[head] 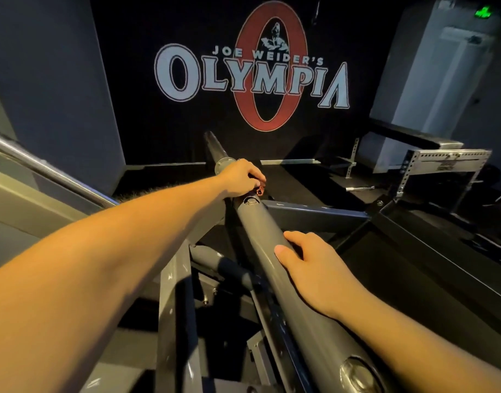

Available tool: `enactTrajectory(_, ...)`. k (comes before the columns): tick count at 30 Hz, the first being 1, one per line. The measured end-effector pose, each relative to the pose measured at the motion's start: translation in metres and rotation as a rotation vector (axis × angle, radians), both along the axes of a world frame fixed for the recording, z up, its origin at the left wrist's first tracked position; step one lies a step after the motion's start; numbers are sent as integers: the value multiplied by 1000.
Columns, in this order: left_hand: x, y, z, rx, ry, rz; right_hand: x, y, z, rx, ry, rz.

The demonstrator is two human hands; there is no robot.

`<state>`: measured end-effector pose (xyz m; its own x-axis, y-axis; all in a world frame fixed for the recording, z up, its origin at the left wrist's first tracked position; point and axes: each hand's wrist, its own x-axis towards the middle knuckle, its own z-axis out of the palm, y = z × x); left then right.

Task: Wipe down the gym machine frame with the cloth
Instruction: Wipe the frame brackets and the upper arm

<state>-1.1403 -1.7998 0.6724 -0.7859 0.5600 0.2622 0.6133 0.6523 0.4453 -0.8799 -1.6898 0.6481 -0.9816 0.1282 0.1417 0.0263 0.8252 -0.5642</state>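
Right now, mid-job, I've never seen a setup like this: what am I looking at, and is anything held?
One picture, from a camera worn on a person's head, looking forward and down. The two bare arms are theirs. The right hand holds the long grey frame tube of a gym machine, thumb on top. The left hand reaches ahead and pinches a small reddish part by that tube's upper end; what it is I cannot tell. No cloth shows.
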Motion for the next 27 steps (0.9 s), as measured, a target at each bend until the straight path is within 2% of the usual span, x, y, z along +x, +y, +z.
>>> enactTrajectory(6, 22, -14, 12, -44, -71, -120, 4, -4, 5, 18, -11, -48)
enactTrajectory(16, 96, -22, 11, -6, -25, -207, 13, -7, 11, -14, 26, -172)
enactTrajectory(20, 132, -36, 7, 107, -74, -248, 31, -7, 18, -150, -34, -171)
enactTrajectory(27, 203, -37, 8, 87, -30, -337, 59, 20, 36, -468, -113, -250)
